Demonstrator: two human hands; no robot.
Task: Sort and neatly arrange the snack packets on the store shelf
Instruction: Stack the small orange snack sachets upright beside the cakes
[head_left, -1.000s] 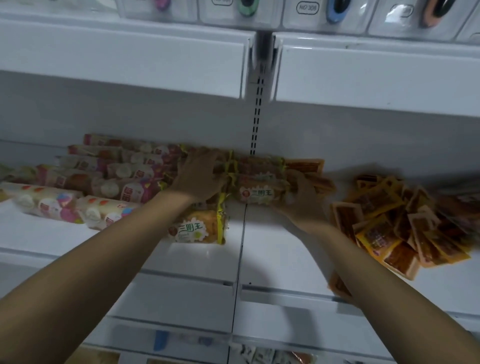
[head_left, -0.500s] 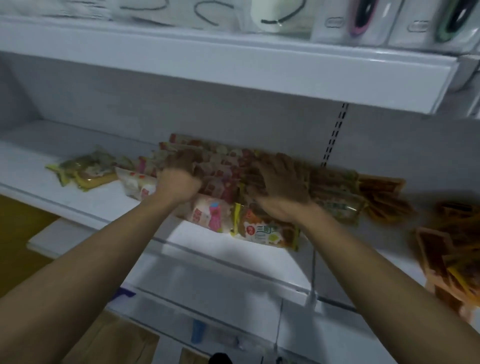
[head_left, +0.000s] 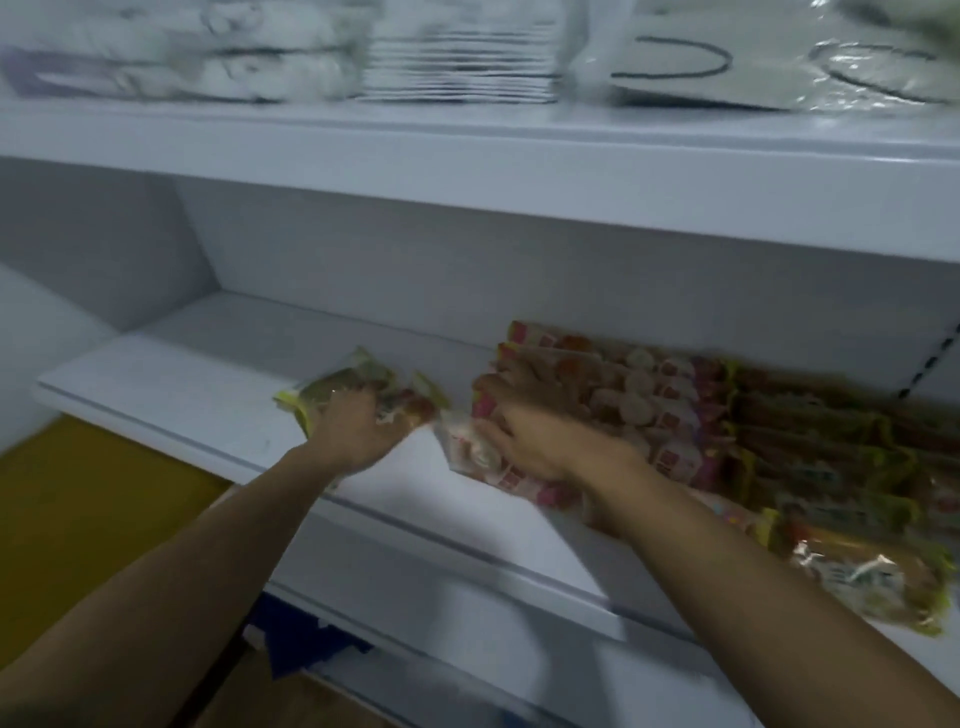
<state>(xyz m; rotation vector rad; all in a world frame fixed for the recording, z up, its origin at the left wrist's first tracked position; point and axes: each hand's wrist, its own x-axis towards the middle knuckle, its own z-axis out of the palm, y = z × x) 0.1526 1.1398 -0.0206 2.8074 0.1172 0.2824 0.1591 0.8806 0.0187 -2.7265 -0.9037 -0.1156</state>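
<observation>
On the white shelf (head_left: 182, 384) lies a small heap of green-yellow snack packets (head_left: 343, 382); my left hand (head_left: 358, 431) lies on it with fingers curled round the packets. To the right, rows of pink-and-white packets (head_left: 644, 400) are stacked against the back wall. My right hand (head_left: 524, 436) grips the left end of the front pink-and-white packet (head_left: 467, 449). Brown packets with yellow edges (head_left: 810, 447) lie further right, and one yellow sandwich packet (head_left: 872, 582) sits at the shelf's front edge.
The upper shelf (head_left: 467, 171) overhangs close above and carries white wrapped goods (head_left: 457, 57). The shelf's left part up to the side wall (head_left: 98, 249) is bare. A lower shelf (head_left: 467, 639) juts out below; yellow floor (head_left: 78, 519) shows at the left.
The view has swung left. My left hand has moved left from the pink-and-white rows onto the green-yellow packets. My right hand has shifted to the left end of the pink-and-white rows.
</observation>
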